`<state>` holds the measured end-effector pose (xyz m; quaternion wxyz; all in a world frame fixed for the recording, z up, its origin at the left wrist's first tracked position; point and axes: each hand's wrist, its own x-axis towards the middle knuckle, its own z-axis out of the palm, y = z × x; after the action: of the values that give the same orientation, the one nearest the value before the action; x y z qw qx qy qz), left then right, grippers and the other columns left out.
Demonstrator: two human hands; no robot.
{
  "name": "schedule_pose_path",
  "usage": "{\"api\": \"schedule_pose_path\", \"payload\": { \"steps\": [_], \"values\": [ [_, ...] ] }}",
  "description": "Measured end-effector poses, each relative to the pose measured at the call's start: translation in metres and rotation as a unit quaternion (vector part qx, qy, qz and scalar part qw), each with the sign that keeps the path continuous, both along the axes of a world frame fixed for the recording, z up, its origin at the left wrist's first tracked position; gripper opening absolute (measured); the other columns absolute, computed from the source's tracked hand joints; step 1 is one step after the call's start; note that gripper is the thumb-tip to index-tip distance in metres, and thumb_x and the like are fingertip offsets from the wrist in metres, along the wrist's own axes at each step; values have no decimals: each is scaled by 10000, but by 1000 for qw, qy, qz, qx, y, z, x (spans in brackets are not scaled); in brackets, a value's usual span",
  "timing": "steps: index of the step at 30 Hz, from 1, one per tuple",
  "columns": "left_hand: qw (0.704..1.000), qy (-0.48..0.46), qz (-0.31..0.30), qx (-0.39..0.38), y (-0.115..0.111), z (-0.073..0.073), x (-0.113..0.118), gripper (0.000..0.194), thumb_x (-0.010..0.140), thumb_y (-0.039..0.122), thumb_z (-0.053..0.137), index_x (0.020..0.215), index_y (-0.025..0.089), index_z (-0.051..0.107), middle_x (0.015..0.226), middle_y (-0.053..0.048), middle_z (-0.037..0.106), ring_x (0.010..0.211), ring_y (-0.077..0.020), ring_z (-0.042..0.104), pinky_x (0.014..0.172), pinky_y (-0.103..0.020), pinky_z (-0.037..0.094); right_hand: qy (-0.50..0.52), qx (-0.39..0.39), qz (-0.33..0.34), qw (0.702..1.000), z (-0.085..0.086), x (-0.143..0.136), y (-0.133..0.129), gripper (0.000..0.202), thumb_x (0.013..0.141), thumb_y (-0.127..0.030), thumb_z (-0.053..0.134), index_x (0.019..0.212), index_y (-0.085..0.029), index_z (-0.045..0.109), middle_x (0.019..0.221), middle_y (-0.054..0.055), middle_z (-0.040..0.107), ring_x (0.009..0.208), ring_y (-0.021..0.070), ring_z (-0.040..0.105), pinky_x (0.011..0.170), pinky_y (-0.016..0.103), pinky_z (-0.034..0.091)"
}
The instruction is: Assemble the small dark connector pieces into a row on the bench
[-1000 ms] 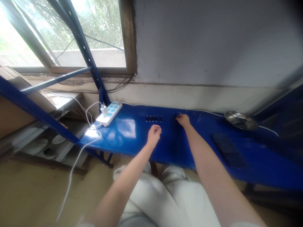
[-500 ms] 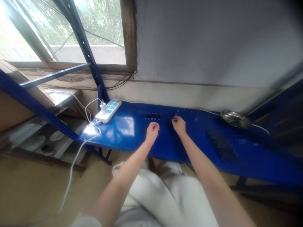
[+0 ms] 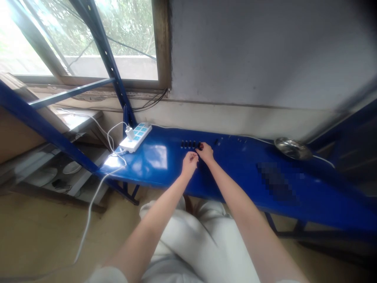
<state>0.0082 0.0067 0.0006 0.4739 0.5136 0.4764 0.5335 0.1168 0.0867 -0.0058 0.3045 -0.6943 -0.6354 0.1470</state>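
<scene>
Head view: your right hand (image 3: 205, 151) moved left, fingers now pinch at end of small dark parts row (image 3: 190, 144); left hand (image 3: 189, 161) loosely curled just below, grip content unclear.

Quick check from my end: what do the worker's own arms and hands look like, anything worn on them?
Both arms are bare from the fingers to the bottom of the frame: no sleeves in view, no gloves. The left hand and right hand show no ring that I can make out, and neither wrist carries a watch or band. Light, whitish trousers show below the forearms.
</scene>
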Motion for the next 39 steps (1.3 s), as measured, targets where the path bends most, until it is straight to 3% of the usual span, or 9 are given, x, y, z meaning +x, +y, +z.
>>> {"api": "schedule_pose_path", "payload": {
  "steps": [11,17,22,27,34,39],
  "values": [
    [1000,-6,-4,-4,0,1,0,91,784,213,465,850,166,507,689,24,518,460,-31,430,443,-148,360,35,37,2,999,-5,-1,0,173,777,-230,483,887,-155,594,889,72,634,843,185,554,793,334,424],
    [1000,-6,-2,-6,-1,1,-1,94,792,212,455,855,171,510,693,21,520,444,-31,426,443,-157,366,95,207,29,973,17,23,-26,250,821,-275,452,980,-150,601,953,95,610,792,170,555,789,329,453],
    [1000,-3,-3,-17,-1,3,0,99,794,229,469,858,174,521,720,6,541,494,-43,458,466,-157,380,102,296,-12,950,39,44,-68,334,851,-368,425,1042,-169,614,988,95,587,820,168,561,781,330,473],
    [1000,-1,-8,-9,-2,4,-1,120,803,256,470,872,174,525,733,-2,544,531,-51,477,479,-153,382,124,313,-93,937,37,37,-98,396,862,-426,394,1095,-194,613,969,93,577,802,163,565,726,313,491],
    [1000,23,-8,16,1,-3,1,114,812,265,454,852,180,519,686,14,523,522,-59,467,472,-164,370,127,294,-94,942,37,25,-111,436,878,-416,341,1163,-187,578,1005,107,579,870,178,565,743,309,477],
    [998,41,-15,43,-3,0,2,257,812,424,485,891,183,524,646,24,509,557,-69,475,538,-178,394,165,263,-97,946,35,17,-121,429,867,-425,366,1153,-172,562,995,104,610,868,175,578,781,314,468]
  ]
}}
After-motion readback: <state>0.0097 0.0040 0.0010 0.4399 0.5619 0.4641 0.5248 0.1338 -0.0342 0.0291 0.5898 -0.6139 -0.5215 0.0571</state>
